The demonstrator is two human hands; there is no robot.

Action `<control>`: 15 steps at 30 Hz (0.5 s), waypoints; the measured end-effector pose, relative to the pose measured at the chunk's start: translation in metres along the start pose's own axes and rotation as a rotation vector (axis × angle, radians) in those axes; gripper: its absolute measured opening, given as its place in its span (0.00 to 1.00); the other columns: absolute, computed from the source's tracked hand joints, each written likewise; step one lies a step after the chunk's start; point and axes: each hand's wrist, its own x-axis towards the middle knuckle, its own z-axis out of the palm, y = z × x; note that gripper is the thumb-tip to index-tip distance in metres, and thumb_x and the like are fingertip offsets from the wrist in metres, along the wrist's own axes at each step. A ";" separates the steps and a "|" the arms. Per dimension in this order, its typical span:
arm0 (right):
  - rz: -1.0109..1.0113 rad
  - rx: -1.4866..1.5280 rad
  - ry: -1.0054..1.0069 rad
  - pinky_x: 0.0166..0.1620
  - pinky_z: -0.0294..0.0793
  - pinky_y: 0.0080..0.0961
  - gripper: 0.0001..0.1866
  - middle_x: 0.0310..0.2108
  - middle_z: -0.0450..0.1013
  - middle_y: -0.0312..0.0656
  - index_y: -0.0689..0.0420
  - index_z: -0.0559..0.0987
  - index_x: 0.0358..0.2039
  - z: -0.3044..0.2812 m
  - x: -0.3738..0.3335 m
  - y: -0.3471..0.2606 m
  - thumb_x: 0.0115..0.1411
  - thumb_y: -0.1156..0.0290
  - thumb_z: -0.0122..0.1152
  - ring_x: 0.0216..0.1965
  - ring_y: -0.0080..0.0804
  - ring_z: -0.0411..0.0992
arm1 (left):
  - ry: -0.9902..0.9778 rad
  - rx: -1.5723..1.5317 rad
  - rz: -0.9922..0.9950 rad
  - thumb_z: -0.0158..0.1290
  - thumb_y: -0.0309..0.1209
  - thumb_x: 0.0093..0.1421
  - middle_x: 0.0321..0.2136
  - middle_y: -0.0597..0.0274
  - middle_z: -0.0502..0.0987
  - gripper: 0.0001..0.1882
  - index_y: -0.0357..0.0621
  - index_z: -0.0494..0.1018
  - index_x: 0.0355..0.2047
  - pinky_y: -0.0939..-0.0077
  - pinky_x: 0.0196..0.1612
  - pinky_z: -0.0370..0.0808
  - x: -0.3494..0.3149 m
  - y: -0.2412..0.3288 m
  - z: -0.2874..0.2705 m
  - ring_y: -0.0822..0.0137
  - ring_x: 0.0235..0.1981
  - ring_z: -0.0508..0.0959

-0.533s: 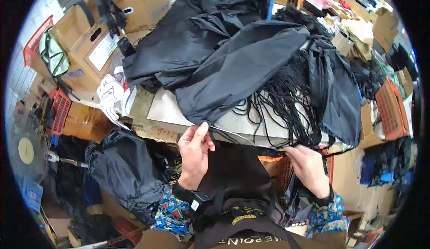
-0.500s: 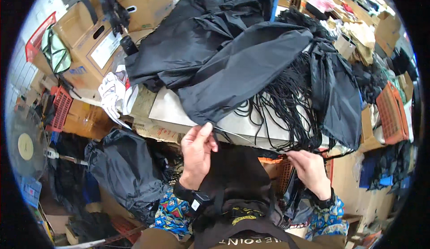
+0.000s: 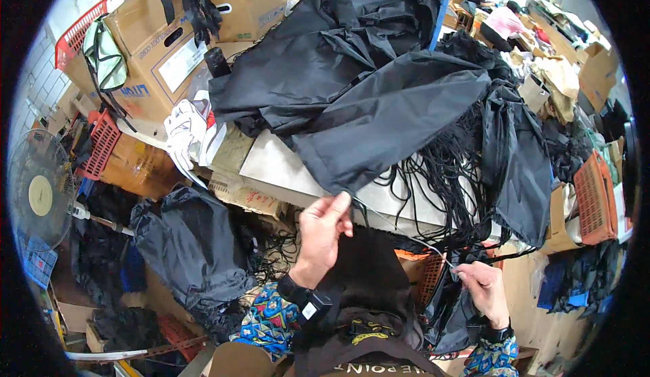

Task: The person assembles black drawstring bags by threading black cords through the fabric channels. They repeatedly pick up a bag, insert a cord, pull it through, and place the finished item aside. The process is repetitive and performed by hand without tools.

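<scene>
A flat black nylon bag (image 3: 393, 123) lies slanting across the table, its near corner reaching the edge. My left hand (image 3: 323, 235) is closed on that corner, pinching it between thumb and fingers. From the pinched corner a thin, pale wire-like strand (image 3: 406, 236) runs down to the right, slightly bowed. Its far end sits between the thumb and fingers of my right hand (image 3: 482, 289), which is closed just off the table's front edge. Many black cords (image 3: 440, 174) spill from under the bag and hang over that edge.
More black nylon fabric (image 3: 298, 58) is heaped behind. White gloves (image 3: 189, 133) and a cardboard box (image 3: 152, 58) sit at the left, above a fan (image 3: 40, 194). A black bundle (image 3: 193, 248) hangs low left. An orange crate (image 3: 596, 201) stands right. Two people are far back.
My right hand has moved down, drawing out a longer stretch of the pale strand from the corner. My left hand keeps its pinch on the bag. The whole view has shifted slightly.
</scene>
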 end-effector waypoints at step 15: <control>-0.012 0.244 0.007 0.26 0.67 0.21 0.06 0.22 0.73 0.42 0.63 0.78 0.33 0.057 0.049 -0.019 0.58 0.76 0.55 0.22 0.23 0.69 | -0.311 0.307 -0.097 0.51 0.37 0.62 0.18 0.65 0.74 0.16 0.39 0.74 0.23 0.84 0.18 0.68 -0.027 -0.040 0.030 0.77 0.15 0.71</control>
